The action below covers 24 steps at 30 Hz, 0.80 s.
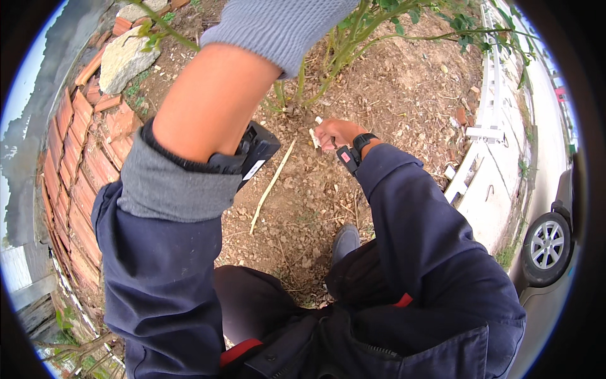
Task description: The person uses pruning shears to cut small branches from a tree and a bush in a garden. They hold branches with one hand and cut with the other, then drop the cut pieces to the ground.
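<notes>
While I crouch over the bare soil [391,95], my right hand [338,133] is down at the base of the shrub [303,88], closed around something small, probably a cutting tool, though only a pale sliver shows past the knuckles and I can't tell what it is. The watch [364,141] on that wrist faces up. Fingers are curled tight with no visible gap, working right beside the lowest stems, just touching or nearly touching them. Left hand [281,28] is raised high toward the branches and wrapped in a grey knit glove; its fingers run out of the top of the frame, so I can't tell whether they're open or gripping a branch. A black device [255,151] is strapped on that forearm. Judgement: this looks like the cutting or trimming step at the stem base, with the left arm likely steadying the plant. The next move would call for a firm hold up top and a clean angle low down, keeping the right fingers clear of thorny stems. A pale cut stick [273,186] lies on the soil between my arms, near my shoe [345,241]. Red roof tiles [82,158] stack along the left edge of the bed; a white fence [486,114] runs along the right edge.
</notes>
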{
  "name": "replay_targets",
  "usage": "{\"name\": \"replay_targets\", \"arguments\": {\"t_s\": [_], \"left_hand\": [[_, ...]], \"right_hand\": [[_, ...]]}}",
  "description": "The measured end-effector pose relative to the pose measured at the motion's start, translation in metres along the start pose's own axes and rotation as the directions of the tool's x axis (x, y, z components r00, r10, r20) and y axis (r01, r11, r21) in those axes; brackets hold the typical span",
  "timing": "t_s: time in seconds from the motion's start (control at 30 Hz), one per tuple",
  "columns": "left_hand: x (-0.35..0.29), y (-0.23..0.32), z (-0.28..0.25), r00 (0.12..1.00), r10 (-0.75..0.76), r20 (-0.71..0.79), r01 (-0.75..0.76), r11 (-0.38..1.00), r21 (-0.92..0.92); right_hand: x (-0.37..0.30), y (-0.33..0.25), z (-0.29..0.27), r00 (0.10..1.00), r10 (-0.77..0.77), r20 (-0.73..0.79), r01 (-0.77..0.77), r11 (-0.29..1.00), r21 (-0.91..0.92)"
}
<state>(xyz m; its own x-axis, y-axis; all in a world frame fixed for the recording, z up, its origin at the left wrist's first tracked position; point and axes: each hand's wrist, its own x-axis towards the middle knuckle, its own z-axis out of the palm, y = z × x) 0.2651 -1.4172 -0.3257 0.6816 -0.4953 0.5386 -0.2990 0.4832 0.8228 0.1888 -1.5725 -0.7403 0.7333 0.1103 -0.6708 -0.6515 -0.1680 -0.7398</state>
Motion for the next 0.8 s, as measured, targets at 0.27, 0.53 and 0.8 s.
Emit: {"name": "replay_targets", "arguments": {"t_s": [0.27, 0.53, 0.8], "left_hand": [[0.011, -0.003, 0.014, 0.999, 0.052, -0.014, -0.049, 0.991, 0.127], [0.007, 0.012, 0.027, 0.998, -0.028, -0.059, 0.041, 0.971, 0.235], [-0.001, 0.015, 0.012, 0.998, -0.056, 0.024, 0.058, 0.996, -0.069]], "right_hand": [[-0.01, -0.013, 0.032, 0.976, 0.187, 0.113, -0.206, 0.61, 0.766], [-0.006, -0.002, 0.035, 0.973, 0.207, 0.102, -0.199, 0.53, 0.824], [0.006, 0.013, 0.023, 0.933, 0.203, 0.297, -0.36, 0.577, 0.733]]}}
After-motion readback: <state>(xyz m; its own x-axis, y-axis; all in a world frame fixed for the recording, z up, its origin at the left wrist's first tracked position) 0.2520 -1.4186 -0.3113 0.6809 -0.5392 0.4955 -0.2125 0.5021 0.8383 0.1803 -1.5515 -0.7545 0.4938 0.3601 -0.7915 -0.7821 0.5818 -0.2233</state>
